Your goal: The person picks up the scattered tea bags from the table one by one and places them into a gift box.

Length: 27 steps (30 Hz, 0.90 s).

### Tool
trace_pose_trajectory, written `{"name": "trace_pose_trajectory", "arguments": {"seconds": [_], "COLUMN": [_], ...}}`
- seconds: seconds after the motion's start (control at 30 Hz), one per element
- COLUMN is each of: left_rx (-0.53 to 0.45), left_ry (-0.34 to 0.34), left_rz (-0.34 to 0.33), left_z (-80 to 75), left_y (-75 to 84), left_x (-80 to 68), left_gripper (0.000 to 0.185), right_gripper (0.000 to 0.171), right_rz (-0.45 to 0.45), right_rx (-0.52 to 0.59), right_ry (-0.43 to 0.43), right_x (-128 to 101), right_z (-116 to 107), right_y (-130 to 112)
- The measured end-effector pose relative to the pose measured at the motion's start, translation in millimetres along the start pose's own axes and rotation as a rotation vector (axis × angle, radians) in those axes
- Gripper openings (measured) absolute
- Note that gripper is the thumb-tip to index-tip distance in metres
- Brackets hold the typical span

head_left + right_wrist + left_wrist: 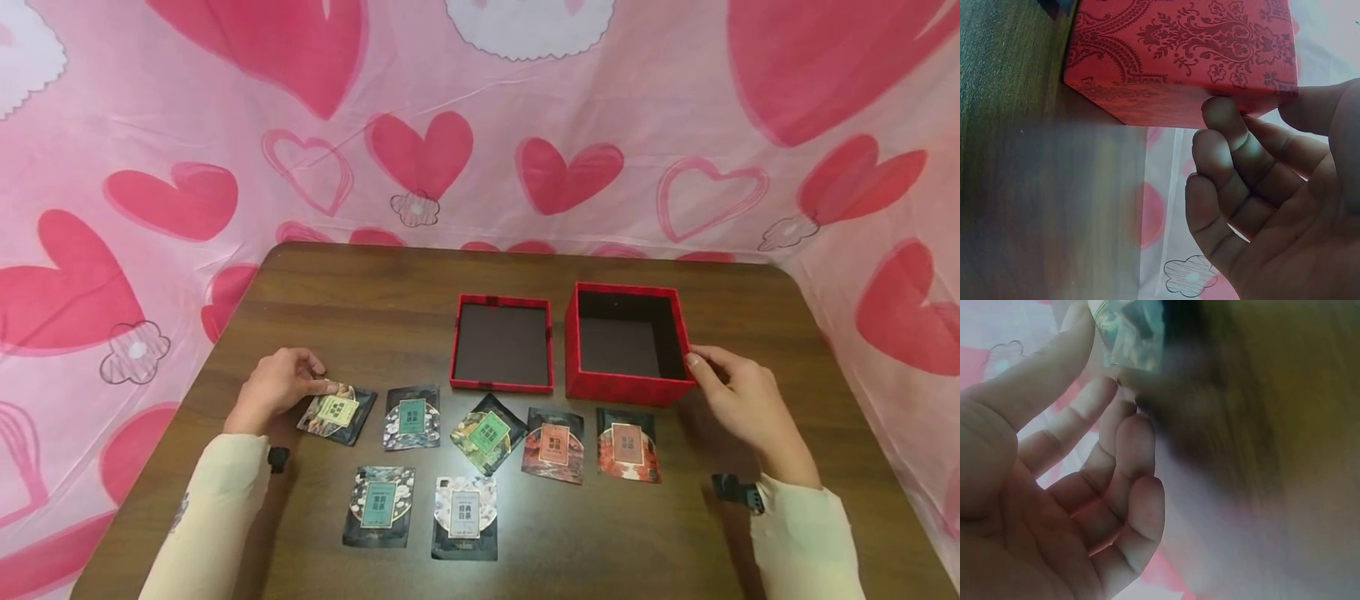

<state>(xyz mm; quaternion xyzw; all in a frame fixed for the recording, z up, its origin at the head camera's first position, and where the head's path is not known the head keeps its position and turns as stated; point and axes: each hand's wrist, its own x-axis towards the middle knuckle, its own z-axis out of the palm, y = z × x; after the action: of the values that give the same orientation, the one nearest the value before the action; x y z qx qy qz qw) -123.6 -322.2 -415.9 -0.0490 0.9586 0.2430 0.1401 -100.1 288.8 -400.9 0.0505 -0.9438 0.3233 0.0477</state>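
At the left of the table, my left hand (276, 385) pinches a tea sachet (339, 412) with a yellow-green label, at its upper left edge. In the left wrist view the thumb and index finger meet at the sachet's blurred corner (1132, 337), while the other fingers stay loosely bent. A red open-topped box (630, 389) with a dark inside stands at the right. My right hand (738, 398) holds its right wall near the front corner. Seen from the right wrist, the thumb lies at the rim of the patterned box (1191, 47) and the fingertips touch its side.
Left of the box lies its red lid (501, 387), dark inside facing up. Several tea sachets with teal (412, 417), green (489, 433), orange-red (628, 444) and pale (465, 517) labels lie in front on the wooden table (360, 300). Heart-printed cloth (487, 100) hangs behind.
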Motion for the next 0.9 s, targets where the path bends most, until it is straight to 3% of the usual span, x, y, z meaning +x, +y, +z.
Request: {"name": "trace_pose_trajectory", "arguments": {"seconds": [0.23,0.43,0.9], "left_rx": [-0.025,-0.01,0.013], "left_ry": [-0.003,-0.004,-0.102], "left_rz": [0.037,0.04,0.053], "left_z": [3.3,0.0,-3.1], "left_y": [1.8,1.8,-0.1], "left_x": [1.4,1.4,7.1], "left_gripper": [0.03,0.031,0.026], "right_gripper": [0.038,0.037,0.041], "right_rz": [-0.015,-0.027,-0.008], "right_rx": [0.009,0.007,0.024], "right_ry": [0.011,0.017,-0.005], "right_x": [-1.9,-2.3,-3.0], "right_z": [2.0,2.5,0.7], "right_y": [0.5,1.9,0.4]}}
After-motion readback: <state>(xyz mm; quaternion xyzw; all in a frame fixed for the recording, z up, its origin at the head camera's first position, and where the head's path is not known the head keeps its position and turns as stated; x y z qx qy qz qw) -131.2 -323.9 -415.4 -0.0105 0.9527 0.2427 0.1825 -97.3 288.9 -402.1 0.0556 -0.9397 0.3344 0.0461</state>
